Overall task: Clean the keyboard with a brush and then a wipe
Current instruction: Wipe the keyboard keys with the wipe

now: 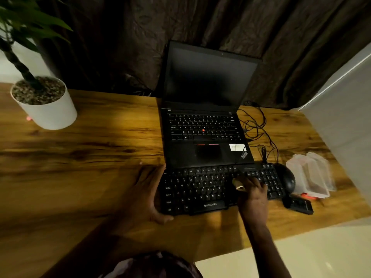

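Note:
A black external keyboard (200, 189) lies on the wooden desk in front of an open laptop. My left hand (149, 195) holds the keyboard's left end, fingers along its far corner and thumb at its near corner. My right hand (252, 194) presses a small pale wipe (237, 183) onto the keys right of the middle, fingers curled over it. I cannot make out a brush for certain; a dark object with an orange-red part (299, 203) lies to the right of the keyboard.
The black laptop (204, 125) stands open just behind the keyboard, screen dark. A black mouse (286, 179), tangled cables (259, 127) and clear plastic packets (311, 173) sit to the right. A white plant pot (46, 109) stands far left. A white wall panel (345, 117) borders the right edge.

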`<state>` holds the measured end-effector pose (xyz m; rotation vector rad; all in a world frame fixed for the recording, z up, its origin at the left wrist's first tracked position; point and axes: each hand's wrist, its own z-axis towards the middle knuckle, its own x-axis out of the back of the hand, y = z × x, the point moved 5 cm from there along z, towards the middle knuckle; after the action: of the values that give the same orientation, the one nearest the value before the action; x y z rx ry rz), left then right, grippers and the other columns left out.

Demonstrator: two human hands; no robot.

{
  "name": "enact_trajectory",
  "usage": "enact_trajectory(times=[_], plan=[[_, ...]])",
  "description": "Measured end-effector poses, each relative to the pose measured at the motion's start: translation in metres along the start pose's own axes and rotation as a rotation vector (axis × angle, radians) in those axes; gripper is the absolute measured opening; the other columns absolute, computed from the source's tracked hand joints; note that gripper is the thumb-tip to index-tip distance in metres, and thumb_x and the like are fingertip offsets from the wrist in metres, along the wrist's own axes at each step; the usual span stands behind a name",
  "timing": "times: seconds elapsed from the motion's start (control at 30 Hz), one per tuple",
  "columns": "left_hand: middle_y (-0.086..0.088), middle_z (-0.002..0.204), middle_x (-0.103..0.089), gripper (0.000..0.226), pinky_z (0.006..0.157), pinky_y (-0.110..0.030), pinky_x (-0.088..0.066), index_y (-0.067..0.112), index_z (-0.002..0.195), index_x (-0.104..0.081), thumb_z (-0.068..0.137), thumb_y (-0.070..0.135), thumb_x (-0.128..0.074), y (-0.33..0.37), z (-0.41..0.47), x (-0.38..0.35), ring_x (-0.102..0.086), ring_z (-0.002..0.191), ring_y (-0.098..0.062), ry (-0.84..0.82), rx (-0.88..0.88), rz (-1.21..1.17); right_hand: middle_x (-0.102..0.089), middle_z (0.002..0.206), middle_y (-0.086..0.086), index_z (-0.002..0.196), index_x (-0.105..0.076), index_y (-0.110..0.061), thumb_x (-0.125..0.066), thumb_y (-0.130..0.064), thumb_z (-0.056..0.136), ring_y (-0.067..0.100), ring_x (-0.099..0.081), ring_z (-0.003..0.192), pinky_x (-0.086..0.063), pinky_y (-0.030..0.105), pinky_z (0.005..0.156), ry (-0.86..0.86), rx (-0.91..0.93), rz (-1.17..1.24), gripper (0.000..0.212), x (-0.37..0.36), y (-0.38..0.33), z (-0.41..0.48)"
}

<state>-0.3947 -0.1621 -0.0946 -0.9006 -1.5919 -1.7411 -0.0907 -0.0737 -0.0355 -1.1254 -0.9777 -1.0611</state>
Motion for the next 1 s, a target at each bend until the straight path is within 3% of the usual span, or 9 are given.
enact_trajectory(times=[0.13,0.23,0.33,0.5,0.63,0.7,0.83,0.9,1.0], plan=[[-0.005,0.158,-0.028,0.150,0.119,-0.058,-0.017,0.017,0.159,-0.004,0.043,0.089,-0.067,0.001,-0.001,0.001,-0.014,0.148,-0.029,-0.018,0.017,0.001,-0.062,0.123,0.006,0.128,-0.064,-0.025,-0.066,0.014,0.073,0.024,-0.048,0.095,-0.023,0.023,0.071,0.005,-0.054,-0.027,0.067,-0.003,0.004,0.006],[-0.005,0.157,-0.030,0.150,0.120,-0.056,-0.015,0.015,0.158,-0.007,0.042,0.086,-0.070,0.002,0.000,0.002,-0.015,0.146,-0.026,-0.010,0.009,0.000,-0.060,0.125,0.008,0.126,-0.065,-0.022,-0.078,0.005,0.070,0.027,-0.047,0.100,-0.035,0.026,0.077,-0.043,0.008,0.012,0.064,-0.006,0.000,0.000],[-0.008,0.157,-0.031,0.152,0.122,-0.044,0.000,0.012,0.158,-0.008,0.042,0.087,-0.070,0.003,0.001,0.001,-0.017,0.146,-0.027,-0.019,-0.003,0.018,-0.059,0.129,0.007,0.124,-0.065,-0.025,-0.081,0.000,0.070,0.028,-0.048,0.110,-0.039,0.027,0.080,-0.084,0.030,0.013,0.061,-0.003,0.014,0.003],[-0.007,0.158,-0.026,0.152,0.121,-0.041,0.004,0.014,0.159,-0.004,0.043,0.088,-0.069,0.003,0.000,0.001,-0.006,0.148,-0.021,-0.012,-0.011,0.021,-0.059,0.127,0.018,0.126,-0.065,-0.010,-0.071,0.008,0.078,0.037,-0.046,0.111,-0.045,0.039,0.084,-0.037,-0.125,0.022,0.051,0.003,0.038,0.011],[-0.004,0.158,-0.023,0.152,0.121,-0.039,0.008,0.017,0.159,-0.003,0.042,0.090,-0.068,0.000,-0.001,0.000,-0.002,0.148,-0.022,-0.020,0.005,0.018,-0.062,0.124,0.014,0.124,-0.067,-0.015,-0.076,0.007,0.072,0.029,-0.044,0.106,-0.048,0.038,0.080,-0.026,0.071,0.016,0.056,-0.001,0.019,0.006],[-0.003,0.159,-0.021,0.152,0.122,-0.042,0.006,0.018,0.159,-0.002,0.042,0.091,-0.067,0.000,-0.001,0.000,-0.003,0.150,-0.025,-0.026,0.013,0.020,-0.062,0.123,0.015,0.123,-0.067,-0.014,-0.076,0.008,0.073,0.033,-0.047,0.106,-0.046,0.035,0.076,-0.013,0.041,0.034,0.055,0.003,0.024,0.008],[-0.007,0.155,-0.028,0.150,0.121,-0.041,0.008,0.009,0.158,-0.012,0.043,0.089,-0.067,0.005,0.001,0.004,-0.005,0.147,-0.022,-0.004,-0.022,0.024,-0.060,0.124,0.021,0.121,-0.063,-0.004,-0.070,0.007,0.080,0.042,-0.046,0.116,-0.048,0.046,0.087,-0.002,-0.129,0.043,0.043,0.003,0.042,0.013],[-0.007,0.155,-0.029,0.150,0.122,-0.047,0.002,0.010,0.158,-0.012,0.043,0.089,-0.067,0.005,0.001,0.003,-0.007,0.148,-0.023,-0.005,-0.017,0.023,-0.059,0.124,0.023,0.121,-0.063,-0.001,-0.070,0.011,0.078,0.045,-0.048,0.115,-0.049,0.048,0.088,-0.018,-0.071,0.066,0.046,-0.001,0.030,0.011],[-0.003,0.158,-0.024,0.151,0.121,-0.050,-0.011,0.017,0.159,-0.004,0.043,0.090,-0.067,0.002,0.000,0.001,-0.013,0.148,-0.028,-0.015,0.018,0.005,-0.061,0.123,0.014,0.123,-0.063,-0.013,-0.072,0.008,0.075,0.039,-0.054,0.112,-0.055,0.048,0.084,-0.053,0.035,0.044,0.053,-0.008,0.032,0.014]])
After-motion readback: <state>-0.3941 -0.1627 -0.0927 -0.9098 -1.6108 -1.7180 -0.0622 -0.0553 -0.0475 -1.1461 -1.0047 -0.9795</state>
